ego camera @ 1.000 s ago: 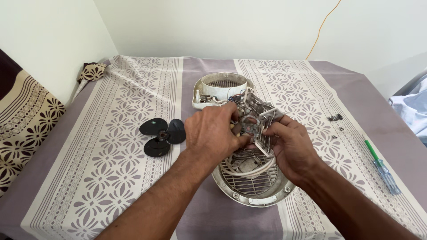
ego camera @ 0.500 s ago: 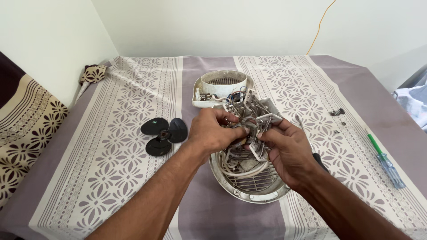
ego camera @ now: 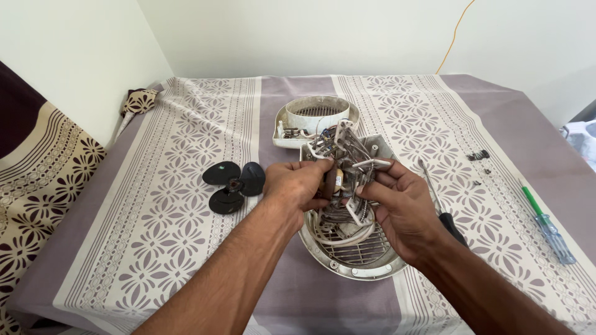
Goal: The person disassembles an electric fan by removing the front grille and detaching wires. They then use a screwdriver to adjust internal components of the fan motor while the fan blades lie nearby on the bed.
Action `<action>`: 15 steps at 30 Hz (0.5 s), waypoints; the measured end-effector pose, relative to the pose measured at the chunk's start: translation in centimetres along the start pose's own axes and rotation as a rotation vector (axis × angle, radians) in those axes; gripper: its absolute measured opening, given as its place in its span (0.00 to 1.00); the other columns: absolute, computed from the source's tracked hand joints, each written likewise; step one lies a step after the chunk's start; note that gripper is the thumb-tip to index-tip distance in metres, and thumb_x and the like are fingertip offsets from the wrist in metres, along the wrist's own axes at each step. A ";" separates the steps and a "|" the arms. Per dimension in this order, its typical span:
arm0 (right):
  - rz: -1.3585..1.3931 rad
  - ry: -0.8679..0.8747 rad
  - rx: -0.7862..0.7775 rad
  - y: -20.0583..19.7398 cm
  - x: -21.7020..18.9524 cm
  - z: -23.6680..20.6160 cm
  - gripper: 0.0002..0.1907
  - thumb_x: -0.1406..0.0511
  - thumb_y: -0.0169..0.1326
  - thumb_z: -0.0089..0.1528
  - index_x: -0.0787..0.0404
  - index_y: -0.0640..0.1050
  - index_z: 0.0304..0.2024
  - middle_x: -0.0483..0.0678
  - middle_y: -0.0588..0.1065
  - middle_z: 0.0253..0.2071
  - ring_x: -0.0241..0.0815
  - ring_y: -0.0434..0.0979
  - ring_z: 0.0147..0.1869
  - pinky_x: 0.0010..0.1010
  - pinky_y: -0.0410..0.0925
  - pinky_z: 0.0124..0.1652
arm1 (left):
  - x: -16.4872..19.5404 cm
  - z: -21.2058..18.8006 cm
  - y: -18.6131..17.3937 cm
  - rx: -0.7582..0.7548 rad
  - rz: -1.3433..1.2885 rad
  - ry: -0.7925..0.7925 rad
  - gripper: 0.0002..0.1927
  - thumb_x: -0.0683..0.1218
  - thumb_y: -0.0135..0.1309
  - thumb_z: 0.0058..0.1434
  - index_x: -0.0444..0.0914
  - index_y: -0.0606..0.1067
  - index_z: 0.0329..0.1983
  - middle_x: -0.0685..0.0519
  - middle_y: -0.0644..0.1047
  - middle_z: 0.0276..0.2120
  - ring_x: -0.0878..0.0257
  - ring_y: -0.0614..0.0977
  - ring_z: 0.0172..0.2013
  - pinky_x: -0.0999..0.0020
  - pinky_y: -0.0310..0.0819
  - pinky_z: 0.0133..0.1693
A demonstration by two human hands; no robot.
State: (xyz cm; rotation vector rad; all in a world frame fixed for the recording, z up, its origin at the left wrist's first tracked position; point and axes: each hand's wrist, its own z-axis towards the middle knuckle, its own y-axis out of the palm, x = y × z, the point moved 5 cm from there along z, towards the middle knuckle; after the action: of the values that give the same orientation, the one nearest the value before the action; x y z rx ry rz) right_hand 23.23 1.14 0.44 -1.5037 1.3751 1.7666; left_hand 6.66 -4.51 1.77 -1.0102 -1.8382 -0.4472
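Note:
Both hands hold a metal heater-element assembly (ego camera: 346,155), a frame of coiled wires with white leads, tilted up over a round white grille housing (ego camera: 354,257) on the table. My left hand (ego camera: 298,184) grips the assembly's left side near a small brown part. My right hand (ego camera: 400,201) clasps its right and lower side, fingers curled round the frame. A white cable loops from the assembly down into the housing.
A white rear casing (ego camera: 316,115) lies behind the hands. A black three-blade fan (ego camera: 231,186) sits to the left. A black-handled screwdriver (ego camera: 444,211) lies by my right wrist, a green-handled one (ego camera: 546,224) far right, small screws (ego camera: 479,156) near it. A patterned cloth (ego camera: 174,149) covers the table.
Both hands have tilted and lifted the element assembly a little higher off the grille housing, turning it. Everything else on the table is unmoved.

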 end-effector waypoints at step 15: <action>-0.631 -0.467 -0.330 2.8 -2.0 -2.6 0.34 0.76 0.59 0.54 0.67 0.70 0.64 0.58 0.76 0.62 0.49 0.77 0.68 0.43 0.66 0.64 | -4.2 0.9 1.1 -0.269 -0.355 -0.210 0.15 0.51 0.48 0.69 0.38 0.81 0.44 0.49 0.81 0.37 0.65 0.83 0.35 0.79 0.82 0.30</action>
State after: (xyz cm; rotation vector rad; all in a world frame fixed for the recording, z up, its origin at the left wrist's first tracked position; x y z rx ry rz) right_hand 22.77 -1.76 3.60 -1.3473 0.3360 1.7962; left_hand 7.83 -5.13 -2.49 -0.9341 -2.2000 -0.8467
